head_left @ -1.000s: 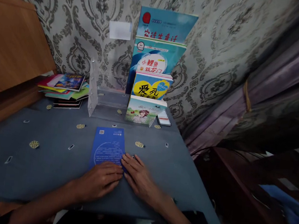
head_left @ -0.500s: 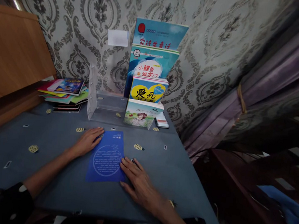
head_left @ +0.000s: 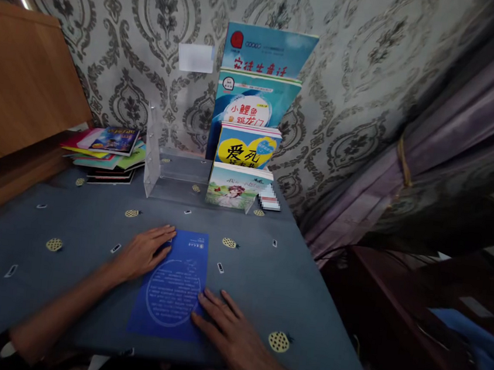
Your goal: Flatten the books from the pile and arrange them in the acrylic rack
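A blue printed leaflet or thin booklet (head_left: 169, 300), with a circle of white text that reads upside down to me, lies flat on the table (head_left: 84, 303). My left hand (head_left: 145, 254) rests at its upper left edge, fingers stretched out and touching it. At the lower right edge lies my right hand (head_left: 231, 336), fingers spread and a few tips on the cover. Neither hand grips it. Beyond stands a clear acrylic book rack (head_left: 153, 160); its right half holds several books, the front one a light green book (head_left: 238, 189) with a cartoon figure.
A stack of magazines and books (head_left: 104, 152) lies at the back left beside a wooden cabinet (head_left: 23, 85). Patterned wallpaper is behind the rack. To the right hangs a tied purple curtain (head_left: 360, 197), with a lower dark red surface (head_left: 378, 281) past the table edge.
The blue leaflet has slid towards me, nearer the table's front edge. Both hands have moved the same way with it, staying on its sides.
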A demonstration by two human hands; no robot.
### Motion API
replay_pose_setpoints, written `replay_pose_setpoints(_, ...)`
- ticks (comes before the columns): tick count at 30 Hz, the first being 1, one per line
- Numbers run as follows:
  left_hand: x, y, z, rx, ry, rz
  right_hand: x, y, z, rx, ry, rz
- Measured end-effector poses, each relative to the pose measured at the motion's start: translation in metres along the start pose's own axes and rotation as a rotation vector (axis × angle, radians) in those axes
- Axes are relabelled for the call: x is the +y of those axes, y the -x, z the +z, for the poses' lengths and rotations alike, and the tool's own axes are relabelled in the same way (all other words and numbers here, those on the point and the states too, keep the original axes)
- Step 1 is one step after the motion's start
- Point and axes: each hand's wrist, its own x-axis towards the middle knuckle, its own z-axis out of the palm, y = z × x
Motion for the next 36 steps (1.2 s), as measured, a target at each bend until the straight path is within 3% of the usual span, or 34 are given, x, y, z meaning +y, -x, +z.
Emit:
replay_pose_setpoints(10,0.026,0.016,-0.009,-0.094,0.036,0.021,-0.006,0.002,0.018,0.087,0.075,-0.049)
replay_pose_setpoints(17,0.038,0.028,-0.012,-0.119,0.186,0.017,0.007,-0.004,0.015,0.291,-0.093,-0.072)
replay_pose_setpoints(21,0.033,0.02,-0.026,-0.159,0.384,0.0,0.011,-0.014,0.002,0.474,-0.236,0.066)
replay_pose_setpoints(25,0.026,0.018,-0.038,-0.225,0.567,-0.113,0.015,-0.03,-0.011,0.698,-0.283,0.289)
replay_pose_setpoints(28,0.023,0.025,-0.033,-0.164,0.56,-0.185,0.019,-0.039,-0.02,0.786,-0.304,0.379)
replay_pose_setpoints(31,0.024,0.026,-0.024,-0.106,0.554,-0.23,0.023,-0.044,-0.03,0.757,-0.397,0.387)
replay_pose_setpoints(36,0.031,-0.002,-0.017,-0.02,0.551,-0.227,0.032,-0.053,-0.042,0.763,-0.406,0.337)
